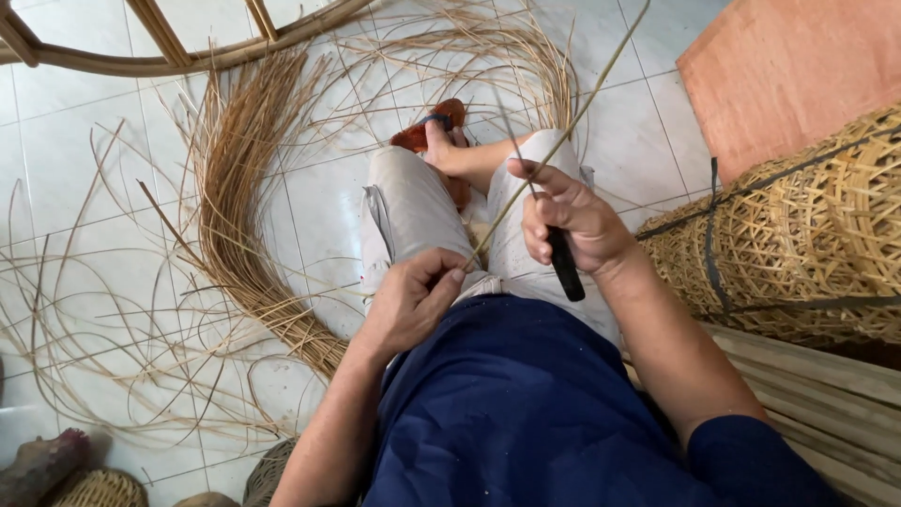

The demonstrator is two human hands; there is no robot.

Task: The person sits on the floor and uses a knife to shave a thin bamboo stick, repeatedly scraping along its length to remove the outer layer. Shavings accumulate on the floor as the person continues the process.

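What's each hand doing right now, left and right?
Left hand: closed, pinching the lower end of a thin rattan strip.
Right hand: closed around a black-handled knife, blade against the strip.

No packages, labels, signs or screens show anywhere around the bundle of woven rattan baskets (807, 235); nothing printed stands near it either.

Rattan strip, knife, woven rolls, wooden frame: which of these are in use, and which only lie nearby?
In use: rattan strip, pinched by the left hand; black-handled knife in the right hand.

Lying about: loose strips, woven rolls, wooden frame, small basket.
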